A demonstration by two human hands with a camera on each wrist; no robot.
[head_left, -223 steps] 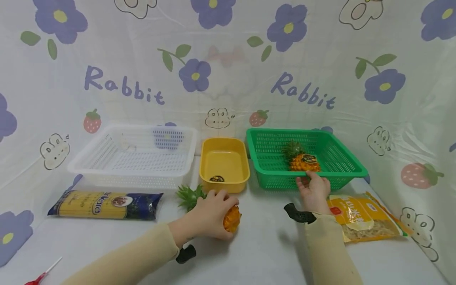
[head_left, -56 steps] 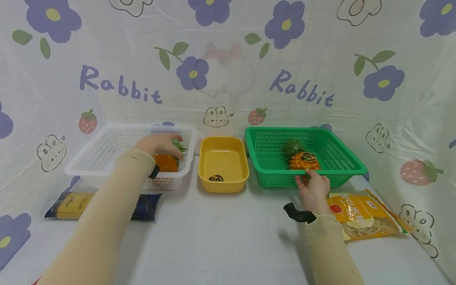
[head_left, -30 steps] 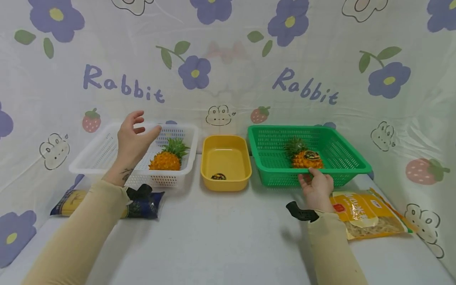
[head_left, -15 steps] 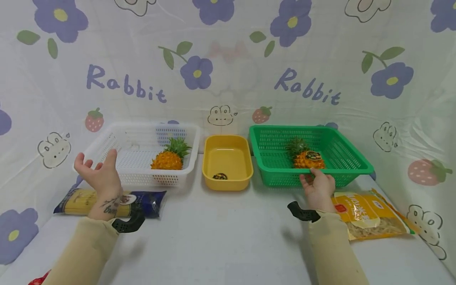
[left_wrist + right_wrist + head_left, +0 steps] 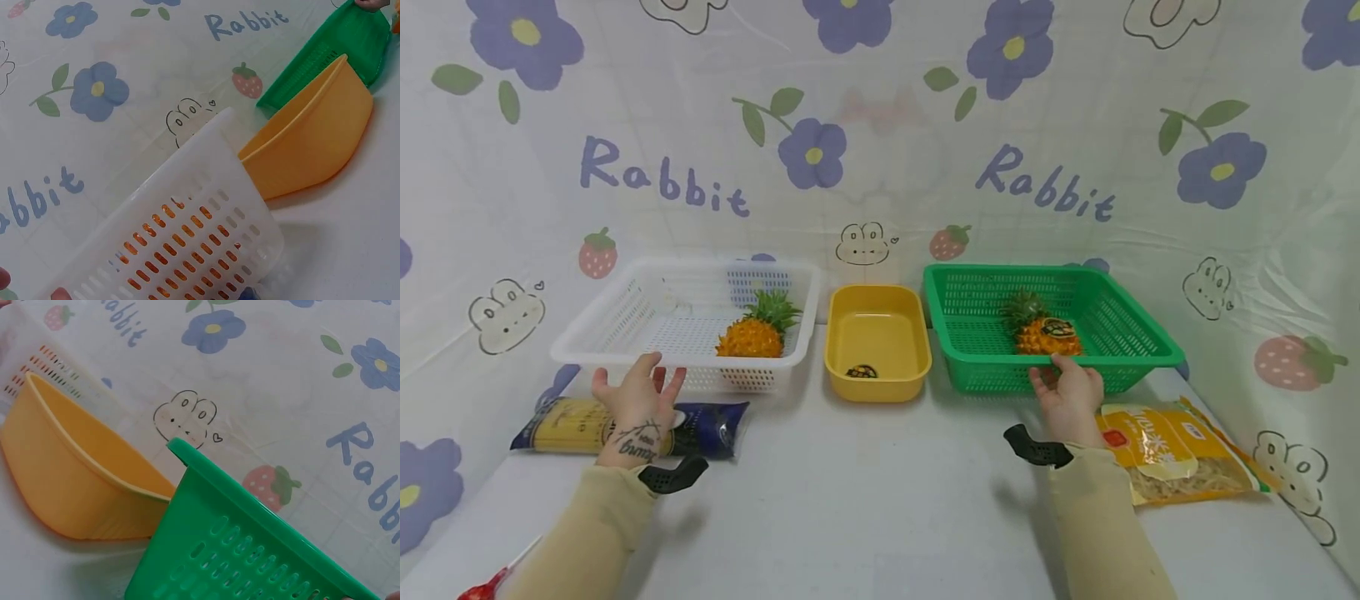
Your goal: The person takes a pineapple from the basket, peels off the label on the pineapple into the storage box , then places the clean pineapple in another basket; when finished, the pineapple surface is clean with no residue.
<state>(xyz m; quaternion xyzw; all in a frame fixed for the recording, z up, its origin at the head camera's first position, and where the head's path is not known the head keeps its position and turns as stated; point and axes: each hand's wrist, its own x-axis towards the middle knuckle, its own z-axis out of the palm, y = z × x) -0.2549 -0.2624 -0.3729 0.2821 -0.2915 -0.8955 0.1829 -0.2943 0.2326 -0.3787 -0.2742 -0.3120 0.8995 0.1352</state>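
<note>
Left hand (image 5: pixel 638 400): has come down since one second ago, from over the white basket (image 5: pixel 700 362) to its near rim; fingers spread, contact I cannot tell.
Spaghetti pack (image 5: pixel 565 426): outside, near side of this basket.
Left pineapple (image 5: pixel 751 338): already inside it, at right.
Yellow tub (image 5: pixel 878 390): between both baskets.
Green basket (image 5: pixel 992 380): right pineapple (image 5: pixel 1047 339) inside; fruit placing seems done.
Right hand (image 5: pixel 1072 400): pinches green near rim.
Food bag (image 5: pixel 1176 458): outside, at right; both packs appear not placed.
</note>
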